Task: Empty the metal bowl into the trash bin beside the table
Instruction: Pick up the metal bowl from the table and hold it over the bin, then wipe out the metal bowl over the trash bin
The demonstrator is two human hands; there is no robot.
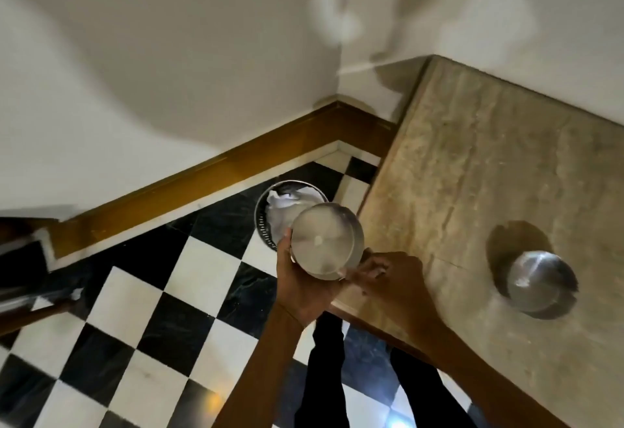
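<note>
A round metal bowl (324,242) is held in the air over the checkered floor, at the table's left edge, its shiny inside facing me. My left hand (300,282) grips its left and lower rim. My right hand (388,279) touches its lower right rim with the fingertips. Just beyond the bowl, on the floor, stands a round dark trash bin (261,221) with crumpled white paper (282,208) inside; the bowl hides the bin's near right part.
A beige stone table (489,174) fills the right side, with a metal dome-shaped lid or bowl (540,280) on it. A brown skirting board (202,174) runs along the white wall. Dark furniture (20,258) sits at the left edge. My dark trouser legs (324,377) are below.
</note>
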